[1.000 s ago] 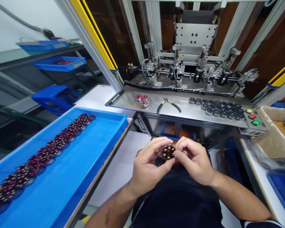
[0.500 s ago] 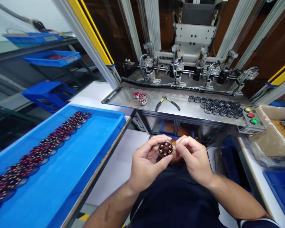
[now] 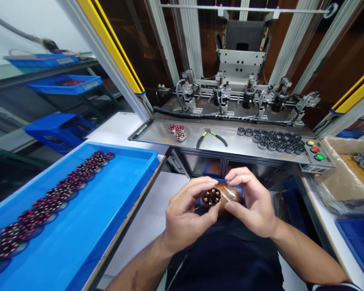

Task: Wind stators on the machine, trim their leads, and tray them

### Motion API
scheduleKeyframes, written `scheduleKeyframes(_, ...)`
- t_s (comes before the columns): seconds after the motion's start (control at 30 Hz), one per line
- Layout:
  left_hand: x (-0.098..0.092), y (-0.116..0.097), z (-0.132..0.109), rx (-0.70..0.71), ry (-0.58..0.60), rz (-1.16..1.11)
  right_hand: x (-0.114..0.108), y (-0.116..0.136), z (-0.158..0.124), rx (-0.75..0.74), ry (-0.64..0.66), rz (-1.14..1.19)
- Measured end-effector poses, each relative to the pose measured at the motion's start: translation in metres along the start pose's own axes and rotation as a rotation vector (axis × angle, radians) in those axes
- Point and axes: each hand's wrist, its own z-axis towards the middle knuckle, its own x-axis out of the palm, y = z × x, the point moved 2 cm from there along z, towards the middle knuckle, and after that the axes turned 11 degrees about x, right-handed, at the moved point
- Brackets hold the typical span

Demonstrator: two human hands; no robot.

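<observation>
since half a second ago the right hand (image 3: 253, 206) has drawn in closer, its fingers now arched over the top instead of pinching at the side, and a brown piece (image 3: 229, 193) shows just behind the wound stator (image 3: 211, 197). the left hand (image 3: 183, 216) is closed on the stator, forefinger over the top and thumb under it, with the copper coils facing the camera. the right hand is curled, thumb below and fingers above the brown piece; i cannot tell whether it grips or only cups it. the stator is in the air before the person's dark shirt, below the front edge of the steel worktop (image 3: 230, 146) of the machine. on that worktop lie three wound stators (image 3: 176, 131) at the left, pliers (image 3: 211, 137) in the middle, a cluster of black bare cores (image 3: 273, 140) at the right, and yellow, red and green buttons (image 3: 314, 150) beyond them. to the left a blue tray (image 3: 109, 210) carries a double row of wound stators (image 3: 51, 200).
</observation>
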Motion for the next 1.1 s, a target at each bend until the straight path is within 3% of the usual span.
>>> scheduleKeyframes(0.07,-0.001,-0.002,0.000,0.024,0.031,0.025,-0.001,0.007,0.005,-0.108,0.039,-0.086)
scheduleKeyframes(0.17,-0.002,-0.004,0.000,0.024,0.051,0.054,0.000,0.014,0.008,-0.120,0.009,-0.130)
scheduleKeyframes(0.3,-0.003,-0.004,0.001,-0.002,0.004,0.011,0.003,0.012,0.007,0.056,-0.077,-0.030)
scheduleKeyframes(0.43,-0.004,-0.004,0.004,-0.045,-0.066,-0.133,0.010,-0.002,0.005,0.269,-0.057,0.175)
scheduleKeyframes(0.53,-0.003,-0.004,0.007,-0.061,-0.084,-0.186,0.014,-0.011,0.004,0.326,-0.065,0.314)
scheduleKeyframes(0.73,-0.003,-0.005,0.009,-0.061,-0.079,-0.181,0.018,-0.008,0.001,0.306,0.079,0.412)
scheduleKeyframes(0.97,-0.005,-0.005,0.008,-0.058,-0.064,-0.142,0.014,0.001,-0.007,0.254,-0.073,0.243)
scheduleKeyframes(1.1,-0.006,-0.009,0.014,-0.081,-0.053,-0.214,0.007,0.006,-0.010,0.056,-0.042,0.130)
